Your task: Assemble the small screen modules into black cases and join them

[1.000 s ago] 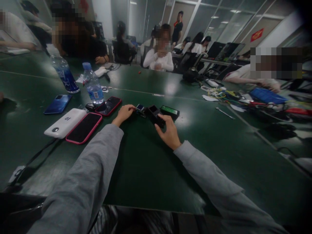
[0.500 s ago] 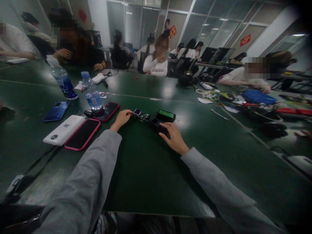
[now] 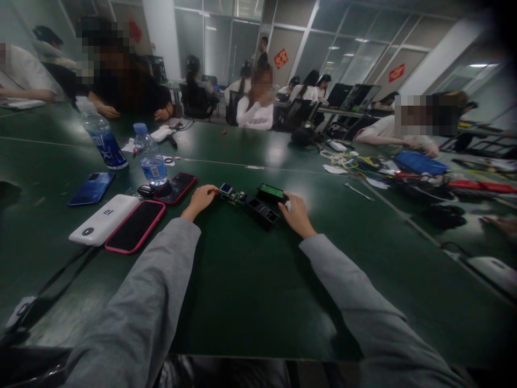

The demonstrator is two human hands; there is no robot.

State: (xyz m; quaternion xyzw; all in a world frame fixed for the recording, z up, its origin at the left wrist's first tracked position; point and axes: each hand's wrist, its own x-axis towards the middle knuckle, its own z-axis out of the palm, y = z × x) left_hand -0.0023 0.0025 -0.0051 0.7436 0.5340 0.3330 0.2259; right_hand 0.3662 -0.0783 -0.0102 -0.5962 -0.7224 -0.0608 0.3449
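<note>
My left hand (image 3: pixel 198 201) pinches the left end of a small circuit board (image 3: pixel 233 196) that carries a little square screen. My right hand (image 3: pixel 298 214) is closed at the right end of a black case half (image 3: pixel 268 189) with a green board inside it; the fingertips partly cover that end. Between the hands, a black case cover (image 3: pixel 262 210) with a rectangular opening lies on the table, touched by neither hand. Its near edge faces me, and the circuit board's right end comes close to its left end.
Left of my hands are red-cased phones (image 3: pixel 135 226), a white power bank (image 3: pixel 104 220), a blue phone (image 3: pixel 91 188) and two bottles (image 3: pixel 152 161). A wrench (image 3: pixel 359 192), cables and a blue pouch (image 3: pixel 422 161) lie to the right. People sit across the green table (image 3: pixel 242 302).
My right hand has let go of the black case cover and moved up and right to the case half with the green board. My left hand stays at the circuit board.
</note>
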